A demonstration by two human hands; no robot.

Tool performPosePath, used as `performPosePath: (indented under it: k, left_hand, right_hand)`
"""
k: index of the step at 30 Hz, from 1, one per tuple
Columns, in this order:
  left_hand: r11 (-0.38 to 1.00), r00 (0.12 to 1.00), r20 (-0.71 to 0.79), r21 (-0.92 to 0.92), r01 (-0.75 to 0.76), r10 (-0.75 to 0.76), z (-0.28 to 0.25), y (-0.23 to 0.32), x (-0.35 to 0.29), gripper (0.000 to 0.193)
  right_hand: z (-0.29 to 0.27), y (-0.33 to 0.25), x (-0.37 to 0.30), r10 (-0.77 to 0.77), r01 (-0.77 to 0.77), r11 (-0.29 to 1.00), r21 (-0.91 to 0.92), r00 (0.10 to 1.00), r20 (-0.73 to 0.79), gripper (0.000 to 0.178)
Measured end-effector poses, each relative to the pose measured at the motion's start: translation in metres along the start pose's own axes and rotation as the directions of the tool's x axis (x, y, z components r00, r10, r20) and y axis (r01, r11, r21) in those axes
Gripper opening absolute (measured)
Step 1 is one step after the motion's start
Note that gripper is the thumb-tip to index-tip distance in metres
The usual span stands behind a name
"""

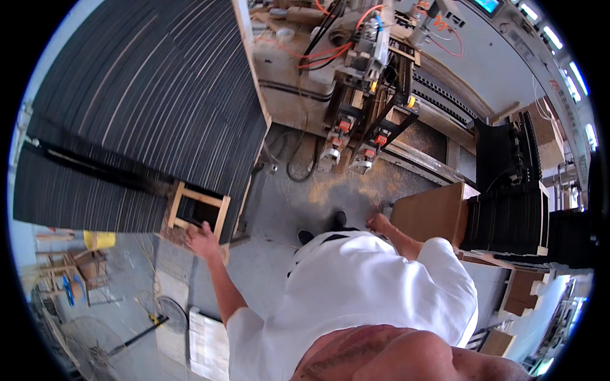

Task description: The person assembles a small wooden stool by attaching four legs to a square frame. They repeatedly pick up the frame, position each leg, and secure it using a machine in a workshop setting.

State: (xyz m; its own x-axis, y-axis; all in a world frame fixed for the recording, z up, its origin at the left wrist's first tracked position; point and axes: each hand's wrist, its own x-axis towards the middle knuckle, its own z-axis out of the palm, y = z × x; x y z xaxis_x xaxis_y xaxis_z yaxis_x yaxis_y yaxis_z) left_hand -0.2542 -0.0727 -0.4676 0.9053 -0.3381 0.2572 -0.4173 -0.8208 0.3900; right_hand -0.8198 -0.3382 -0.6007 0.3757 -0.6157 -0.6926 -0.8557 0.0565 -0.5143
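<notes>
My left hand (pixel 202 241) reaches out to the left, its fingers apart, at the lower edge of a small pale wooden frame (pixel 225 216). I cannot tell whether the fingertips touch the wood. This frame stands at the near end of a row of tightly packed dark strips (pixel 70 200), beside a much larger dark stack (pixel 152 89). My right hand (pixel 379 222) hangs low on the right, beside a brown panel (pixel 427 213). Its fingers are small and partly turned away, so their grip does not show.
Ahead stands a machine with red-and-silver clamps (pixel 343 130), orange hoses and sawdust (pixel 324 190) on the floor around it. Another dark stack (pixel 502 222) is at the right. A fan-like round object (pixel 170 310) and a yellow container (pixel 100 240) are at the lower left.
</notes>
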Motion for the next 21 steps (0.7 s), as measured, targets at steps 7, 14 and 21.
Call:
performPosePath:
  k: [7,14,21]
  left_hand:
    - [0.963,0.937,0.264,0.073,-0.258,0.231,0.004,0.041,-0.016,0.057]
    - [0.987,0.913,0.381,0.009,-0.163,0.148,0.012,0.037,-0.005,0.042]
    - [0.954,0.965,0.228,0.237,-0.184,0.13,0.002,0.078,-0.021,0.056]
  right_hand:
    - [0.001,0.015,-0.02,-0.01,0.009,0.999,-0.033,0.999,-0.038,0.013]
    - [-0.048,0.006,-0.031,-0.073,0.084,0.996,0.041,0.975,-0.212,0.012]
    - [-0.181,-0.038,-0.122,-0.144,0.179,0.984,0.021,0.85,-0.507,0.028]
